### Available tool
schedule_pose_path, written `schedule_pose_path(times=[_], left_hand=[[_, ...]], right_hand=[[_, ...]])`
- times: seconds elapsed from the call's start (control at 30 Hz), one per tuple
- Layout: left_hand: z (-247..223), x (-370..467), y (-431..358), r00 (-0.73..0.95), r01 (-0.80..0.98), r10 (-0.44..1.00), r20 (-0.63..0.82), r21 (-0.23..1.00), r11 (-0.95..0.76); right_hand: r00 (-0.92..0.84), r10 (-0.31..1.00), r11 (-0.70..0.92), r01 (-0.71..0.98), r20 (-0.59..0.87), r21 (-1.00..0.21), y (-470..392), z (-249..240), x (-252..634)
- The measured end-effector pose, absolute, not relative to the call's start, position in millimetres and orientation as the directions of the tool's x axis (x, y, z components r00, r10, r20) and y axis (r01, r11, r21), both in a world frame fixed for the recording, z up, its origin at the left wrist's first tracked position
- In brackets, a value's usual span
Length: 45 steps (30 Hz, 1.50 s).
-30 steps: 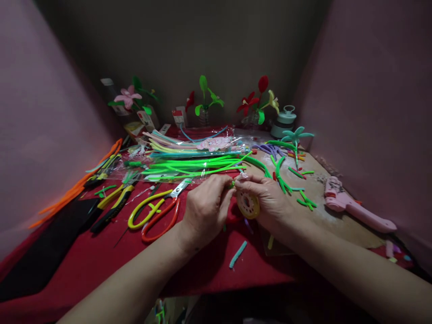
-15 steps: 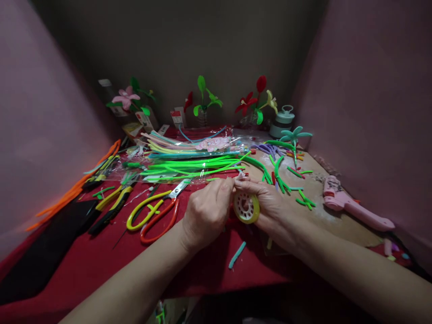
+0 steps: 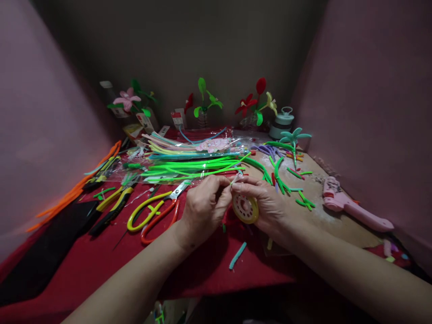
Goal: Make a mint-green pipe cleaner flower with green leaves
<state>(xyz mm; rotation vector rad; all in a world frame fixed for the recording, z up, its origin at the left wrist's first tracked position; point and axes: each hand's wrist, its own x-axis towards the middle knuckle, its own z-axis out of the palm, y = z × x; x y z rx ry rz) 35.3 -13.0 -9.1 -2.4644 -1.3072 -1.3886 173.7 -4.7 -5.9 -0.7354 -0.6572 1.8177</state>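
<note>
Both hands meet over the middle of the red-covered table. My right hand (image 3: 270, 202) is closed around a roll of yellowish tape (image 3: 245, 208) with a pale, holed core. Thumb and forefinger of my left hand (image 3: 206, 198) are pinched beside the right fingertips, on a small whitish piece (image 3: 234, 181) too small to name. Left of my left hand lie scissors (image 3: 158, 209) with one yellow and one red handle. Beyond the hands, bright green pipe cleaners (image 3: 192, 166) rest on clear plastic wrapping. A short light-blue pipe cleaner piece (image 3: 237, 255) lies near the table's front edge.
Pliers (image 3: 113, 207) and orange pipe cleaners (image 3: 72, 189) lie at left, by a black flat object (image 3: 47, 252). A pink glue gun (image 3: 357, 207) rests at right on a tan board (image 3: 324, 225). Pipe-cleaner flowers (image 3: 248, 103) and a teal bottle (image 3: 282, 123) stand at the back.
The fingers of both hands have shifted slightly at the pinch, and the left thumb shows more. The tape roll has tilted and moved a little left in my right hand.
</note>
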Motion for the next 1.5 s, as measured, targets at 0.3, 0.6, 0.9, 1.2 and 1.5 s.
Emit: schedule_pose_path(times=[0.3, 0.6, 0.9, 1.2, 1.5], left_hand=[[5, 42, -19, 0.096, 0.047, 0.977, 0.192, 0.979, -0.198], [8, 38, -18, 0.219, -0.193, 0.975, 0.049, 0.981, -0.006], [10, 39, -17, 0.239, -0.268, 0.971, -0.025, 0.959, 0.090], [8, 37, -15, 0.268, -0.249, 0.963, -0.032, 0.963, 0.102], [4, 39, -15, 0.220, -0.211, 0.974, 0.052, 0.978, -0.005]], right_hand=[[-0.321, 0.942, -0.272, -0.571, -0.094, -0.774, -5, -6, 176], [-0.311, 0.948, -0.244, -0.575, -0.067, -0.781, -2, -5, 177], [-0.294, 0.953, -0.248, -0.597, -0.080, -0.763, 0, -6, 177], [-0.251, 0.967, -0.197, -0.585, -0.055, -0.787, 1, -9, 179], [-0.197, 0.980, -0.153, -0.589, -0.043, -0.794, -3, -3, 175]])
